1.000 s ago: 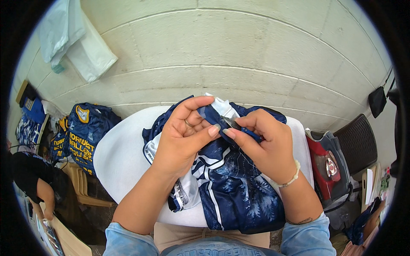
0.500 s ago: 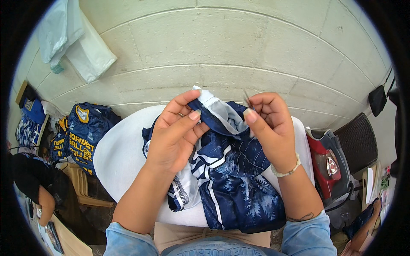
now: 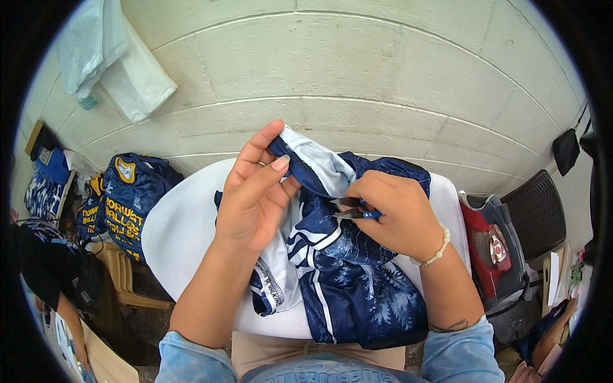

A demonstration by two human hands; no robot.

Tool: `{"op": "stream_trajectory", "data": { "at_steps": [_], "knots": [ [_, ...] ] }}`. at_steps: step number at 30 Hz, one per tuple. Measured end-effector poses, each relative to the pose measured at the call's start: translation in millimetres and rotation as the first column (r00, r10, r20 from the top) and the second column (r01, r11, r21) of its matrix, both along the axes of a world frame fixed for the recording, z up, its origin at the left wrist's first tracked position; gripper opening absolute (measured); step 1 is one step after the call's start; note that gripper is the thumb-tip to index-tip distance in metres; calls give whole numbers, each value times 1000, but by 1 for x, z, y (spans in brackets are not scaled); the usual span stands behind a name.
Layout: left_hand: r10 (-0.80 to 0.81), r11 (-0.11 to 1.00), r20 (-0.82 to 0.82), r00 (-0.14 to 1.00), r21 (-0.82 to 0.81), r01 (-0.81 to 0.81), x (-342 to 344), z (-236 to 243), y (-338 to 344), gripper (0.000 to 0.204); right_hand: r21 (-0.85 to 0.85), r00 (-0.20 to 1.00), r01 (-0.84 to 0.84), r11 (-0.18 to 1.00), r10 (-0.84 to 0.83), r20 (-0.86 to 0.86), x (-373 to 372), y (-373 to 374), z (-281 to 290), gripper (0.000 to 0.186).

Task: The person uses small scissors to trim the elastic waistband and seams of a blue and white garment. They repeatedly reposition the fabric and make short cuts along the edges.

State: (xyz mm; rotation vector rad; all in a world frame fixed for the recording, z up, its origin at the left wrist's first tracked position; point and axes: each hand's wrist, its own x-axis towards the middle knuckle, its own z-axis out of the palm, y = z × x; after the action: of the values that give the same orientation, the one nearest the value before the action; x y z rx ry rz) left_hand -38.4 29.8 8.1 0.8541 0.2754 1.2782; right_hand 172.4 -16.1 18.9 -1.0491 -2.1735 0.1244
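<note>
A navy and white printed sports garment (image 3: 364, 293) lies bunched on a white padded board (image 3: 182, 236), part of it turned to show its pale inner side. My left hand (image 3: 255, 198) pinches a navy edge of it between thumb and fingers and holds it raised at the upper left. In my closed right hand (image 3: 396, 214) are small thread snips (image 3: 350, 209) with blue handles. Their two blades stand apart and point left, close to the navy band of the raised fabric. Whether the blades touch the cloth I cannot tell.
At the board's right stands a red and grey clothes iron (image 3: 491, 246), beside a dark woven chair back (image 3: 536, 207). Navy jerseys with yellow lettering (image 3: 131, 204) hang at left. A person in black (image 3: 51, 274) is at lower left. White plastic bags (image 3: 121, 64) hang on the block wall.
My right hand has turned over and come left and down to the fabric, its snips now pointing left. My left hand has drawn the edge slightly up and left.
</note>
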Motion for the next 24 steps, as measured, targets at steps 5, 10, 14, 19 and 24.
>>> {"op": "stream_trajectory", "data": {
  "at_steps": [5, 10, 14, 19, 24],
  "knots": [
    [-15, 1000, 1, 1000, 0, 15, -1, -1, 0, 47, 13, 1000, -4, 1000, 4, 21, 0, 0, 2, 24],
    [11, 999, -63, 998, 32, -9, 2, 1, -2, 54, 14, 977, 24, 1000, -21, -212, -8, -4, 4, 24],
    [30, 996, -89, 996, 82, -23, 7, 3, -10, 59, 74, 965, 47, 996, -26, -263, -11, -7, 6, 31],
    [21, 995, -119, 993, 98, -9, 9, 4, -12, 61, 187, 974, 104, 977, -62, -219, -16, -5, 1, 34],
    [-3, 996, -107, 994, 88, 13, 10, 3, -13, 61, 232, 970, 110, 967, -53, -239, -18, -4, -2, 31]
  ]
}}
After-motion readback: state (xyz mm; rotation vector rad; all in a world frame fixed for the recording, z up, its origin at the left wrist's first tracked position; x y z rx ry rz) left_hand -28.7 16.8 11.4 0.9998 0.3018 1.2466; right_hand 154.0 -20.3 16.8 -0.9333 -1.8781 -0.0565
